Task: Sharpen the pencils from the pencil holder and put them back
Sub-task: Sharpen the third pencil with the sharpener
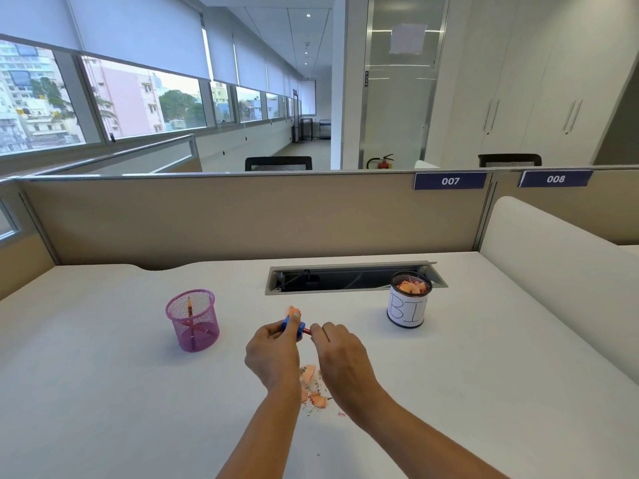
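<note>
1. A pink mesh pencil holder (193, 319) stands upright on the white desk (103, 392), well to the left of both hands. One pencil (190, 311) shows inside it, leaning close to upright with its sharpened tip pointing up and its lower end hidden by the mesh.
2. The left hand (273, 354) is clenched around one blue sharpener (292, 327), held above the desk with the thumb across its top. One curled orange shaving (294, 310) sticks up from the sharpener's far side.
3. A second, red pencil (308, 330) lies roughly level, its long axis running left to right between the two hands. Its tip end points left into the sharpener; only a short stretch shows, and the rest is covered by the right hand.
4. A loose pile of orange shavings (313, 385) lies on the desk below and between the wrists; the count of pieces cannot be told.
5. The right hand (340, 361) pinches the red pencil with its fingertips (320, 331) just beside the sharpener.
6. One mesh cup with a white paper label, the bin (407, 305), stands upright to the right, near the open cable tray (345, 276) set in the desk. Orange shavings fill its top.
7. Two blue number plates (450, 181), reading 007 and 008, sit on the partition behind.
</note>
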{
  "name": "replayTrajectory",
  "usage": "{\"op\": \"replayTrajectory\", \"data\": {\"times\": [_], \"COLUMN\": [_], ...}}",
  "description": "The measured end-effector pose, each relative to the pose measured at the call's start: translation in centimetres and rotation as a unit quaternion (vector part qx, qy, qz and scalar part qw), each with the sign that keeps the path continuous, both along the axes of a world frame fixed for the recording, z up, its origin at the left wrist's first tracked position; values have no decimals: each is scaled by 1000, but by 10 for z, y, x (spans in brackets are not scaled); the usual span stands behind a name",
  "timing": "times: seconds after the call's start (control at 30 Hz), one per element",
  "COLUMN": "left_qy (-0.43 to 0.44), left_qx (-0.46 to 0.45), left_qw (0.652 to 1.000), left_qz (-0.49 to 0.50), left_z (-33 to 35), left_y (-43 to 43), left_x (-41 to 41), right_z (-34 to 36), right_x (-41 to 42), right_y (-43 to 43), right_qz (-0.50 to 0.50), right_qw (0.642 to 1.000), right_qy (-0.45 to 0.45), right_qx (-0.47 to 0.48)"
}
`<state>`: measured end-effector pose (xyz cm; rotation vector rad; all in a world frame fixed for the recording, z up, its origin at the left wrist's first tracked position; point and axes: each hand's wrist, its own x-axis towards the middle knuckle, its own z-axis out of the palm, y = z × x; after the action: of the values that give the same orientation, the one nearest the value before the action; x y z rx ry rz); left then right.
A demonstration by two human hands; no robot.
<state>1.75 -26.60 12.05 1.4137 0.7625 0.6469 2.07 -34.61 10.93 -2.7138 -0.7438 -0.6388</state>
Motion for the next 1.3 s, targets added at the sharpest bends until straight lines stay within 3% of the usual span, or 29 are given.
{"op": "replayTrajectory", "data": {"times": [0.13, 0.33, 0.4, 0.5, 0.57, 0.63, 0.67, 0.8, 0.87, 0.93, 1.0, 1.07, 1.13, 1.23, 1.3], "left_qy": [33, -3, -31, -77, -111, -134, -141, -176, -180, -180, -178, -174, -169, -142, -117], "left_qx": [22, -64, -107, -147, -170, -185, -193, -237, -259, -283, -299, -289, -266, -224, -182], "left_qw": [999, 995, 987, 972, 958, 945, 939, 911, 900, 890, 885, 892, 905, 936, 959], "left_qz": [-11, -83, -115, -167, -201, -234, -248, -287, -300, -309, -309, -301, -284, -230, -183], "left_z": [-2, 2, 3, 4, 6, 10, 12, 16, 17, 16, 14, 11, 8, 2, 2], "left_y": [1, 2, 3, 5, 7, 10, 11, 12, 12, 11, 11, 12, 14, 16, 13], "left_x": [-1, -2, -3, -1, 1, 3, 3, 3, 1, 1, 0, 2, 3, 4, 3], "right_z": [-6, 0, 3, 10, 23, 35, 39, 53, 53, 49, 44, 42, 42, 40, 32], "right_x": [5, -4, -2, 0, -1, -3, -4, -7, -6, -7, -6, -3, -1, 0, 4], "right_y": [-4, 0, 2, 4, 7, 7, 6, -3, -5, -6, -6, -7, -10, -8, -6], "right_qz": [23, -10, -17, -38, -56, -61, -57, -10, 23, 54, 71, 66, 50, 15, -27], "right_qw": [1000, 999, 997, 975, 943, 868, 807, 504, 386, 315, 289, 332, 432, 645, 809], "right_qy": [-8, 28, 27, 116, 198, 327, 394, 594, 636, 650, 655, 654, 641, 555, 419], "right_qx": [-15, 16, 74, 186, 263, 370, 436, 627, 668, 689, 695, 676, 632, 525, 410]}}
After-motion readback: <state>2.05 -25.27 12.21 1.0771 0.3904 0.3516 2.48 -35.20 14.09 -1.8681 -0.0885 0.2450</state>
